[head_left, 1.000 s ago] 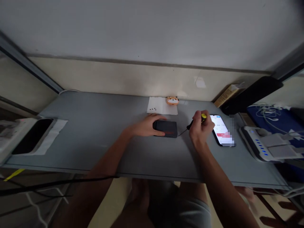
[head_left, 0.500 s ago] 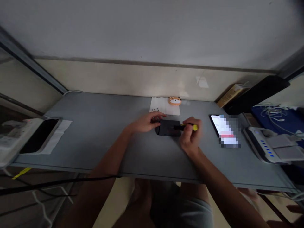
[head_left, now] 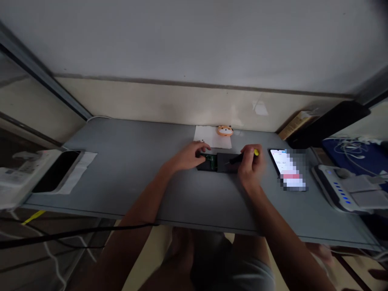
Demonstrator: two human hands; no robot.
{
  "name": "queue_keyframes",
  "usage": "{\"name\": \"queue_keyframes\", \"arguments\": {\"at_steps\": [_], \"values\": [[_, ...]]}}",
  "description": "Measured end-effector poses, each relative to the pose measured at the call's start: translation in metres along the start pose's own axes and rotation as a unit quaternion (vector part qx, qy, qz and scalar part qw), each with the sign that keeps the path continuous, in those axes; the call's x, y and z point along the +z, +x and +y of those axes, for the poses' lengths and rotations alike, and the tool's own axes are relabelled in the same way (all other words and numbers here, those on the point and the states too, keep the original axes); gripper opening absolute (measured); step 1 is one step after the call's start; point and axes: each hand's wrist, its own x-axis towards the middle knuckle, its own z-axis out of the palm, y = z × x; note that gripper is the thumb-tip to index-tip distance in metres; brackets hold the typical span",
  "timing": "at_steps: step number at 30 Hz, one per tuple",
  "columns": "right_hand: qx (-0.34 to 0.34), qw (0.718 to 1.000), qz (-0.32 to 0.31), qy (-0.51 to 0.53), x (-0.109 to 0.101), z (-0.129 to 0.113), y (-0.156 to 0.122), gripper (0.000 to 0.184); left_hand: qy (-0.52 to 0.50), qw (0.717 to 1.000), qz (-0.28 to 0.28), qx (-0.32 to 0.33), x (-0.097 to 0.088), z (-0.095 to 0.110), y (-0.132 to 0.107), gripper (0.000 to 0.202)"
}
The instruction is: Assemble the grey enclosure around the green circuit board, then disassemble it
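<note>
A small black box-shaped device (head_left: 224, 162) lies on the grey table (head_left: 127, 169) in the middle. Its left end is slid open, and a green circuit board (head_left: 210, 160) shows there. My left hand (head_left: 189, 155) grips that left end. My right hand (head_left: 251, 167) holds a small screwdriver with a yellow-capped black handle (head_left: 246, 156), its tip pointing left onto the black casing.
A white paper (head_left: 212, 138) with several tiny dark screws lies behind the device, beside an orange animal figure (head_left: 224, 130). A lit phone (head_left: 286, 167) lies to the right, then a white charger with blue lights (head_left: 339, 189). Another dark phone (head_left: 56, 176) rests far left.
My right hand brought the screwdriver from beside the lit phone over to the device. The casing has slid apart, and the green board now shows at its left end.
</note>
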Motion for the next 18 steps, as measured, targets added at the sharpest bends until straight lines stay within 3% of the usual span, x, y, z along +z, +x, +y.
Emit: {"name": "queue_keyframes", "arguments": {"at_steps": [8,13,18], "values": [[0.028,0.999,0.035,-0.002,-0.006,0.005,0.008,0.041,0.036,0.999,0.027,-0.014,-0.013,-0.006,0.000,0.034],[0.006,0.997,0.078,0.013,-0.004,0.001,0.006,0.039,0.031,0.999,0.043,-0.013,-0.012,-0.008,0.000,0.031],[-0.043,0.999,0.002,0.014,0.002,0.003,-0.003,0.023,0.054,0.997,0.058,-0.004,-0.010,-0.009,-0.001,0.026]]}}
